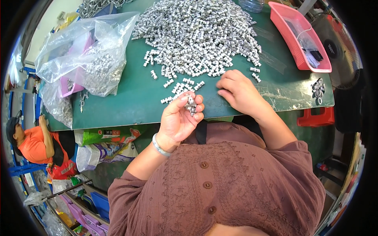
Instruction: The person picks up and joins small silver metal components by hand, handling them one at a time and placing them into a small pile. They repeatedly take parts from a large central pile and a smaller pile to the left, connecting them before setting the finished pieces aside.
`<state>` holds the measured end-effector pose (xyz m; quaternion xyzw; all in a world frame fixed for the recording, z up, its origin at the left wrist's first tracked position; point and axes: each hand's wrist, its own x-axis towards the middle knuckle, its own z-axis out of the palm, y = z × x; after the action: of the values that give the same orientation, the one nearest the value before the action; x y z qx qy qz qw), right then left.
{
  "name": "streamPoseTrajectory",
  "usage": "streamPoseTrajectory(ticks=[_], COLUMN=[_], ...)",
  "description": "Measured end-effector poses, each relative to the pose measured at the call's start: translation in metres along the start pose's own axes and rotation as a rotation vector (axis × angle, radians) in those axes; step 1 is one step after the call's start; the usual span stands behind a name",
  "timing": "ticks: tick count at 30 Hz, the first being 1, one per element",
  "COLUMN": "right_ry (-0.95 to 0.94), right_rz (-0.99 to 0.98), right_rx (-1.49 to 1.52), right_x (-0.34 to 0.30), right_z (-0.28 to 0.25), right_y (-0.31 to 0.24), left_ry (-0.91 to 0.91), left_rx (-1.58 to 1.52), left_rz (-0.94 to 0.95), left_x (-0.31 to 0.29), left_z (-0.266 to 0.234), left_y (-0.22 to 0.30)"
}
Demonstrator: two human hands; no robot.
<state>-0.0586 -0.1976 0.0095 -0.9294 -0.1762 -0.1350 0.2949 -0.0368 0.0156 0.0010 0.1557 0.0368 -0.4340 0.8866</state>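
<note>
My left hand, palm up with fingers curled in, is closed on a few small silvery metal fittings above the table's front edge. To its right, my right hand hovers low over the tabletop, back of the hand up and fingers bent together; whatever they may hold is hidden. Beyond both hands, a large heap of the same ridged, ring-ended metal fittings covers the table's middle. Several loose fittings lie between the heap and my left hand.
On the green table, a clear plastic bag of small parts stands left. A pink basket sits right, near a small cluster of dark parts. A red stool is below. Another person works at far left.
</note>
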Motion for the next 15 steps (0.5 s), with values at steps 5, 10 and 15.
streamPoseTrajectory(ticks=[5,10,15], right_ry=[0.013,-0.009,0.065], right_rz=[-0.032,0.003,0.118], right_rx=[-0.064,-0.106,0.405], right_x=[0.023,0.025,0.024], right_z=[0.021,0.028,0.022], right_y=[-0.007,-0.005,-0.012], left_ry=[0.176,0.165,0.329], left_rx=[0.077,0.172,0.348], left_rz=[0.065,0.078,0.119], left_x=[-0.005,-0.011,-0.012], left_z=[0.012,-0.001,0.004], left_y=[0.0,0.003,0.002])
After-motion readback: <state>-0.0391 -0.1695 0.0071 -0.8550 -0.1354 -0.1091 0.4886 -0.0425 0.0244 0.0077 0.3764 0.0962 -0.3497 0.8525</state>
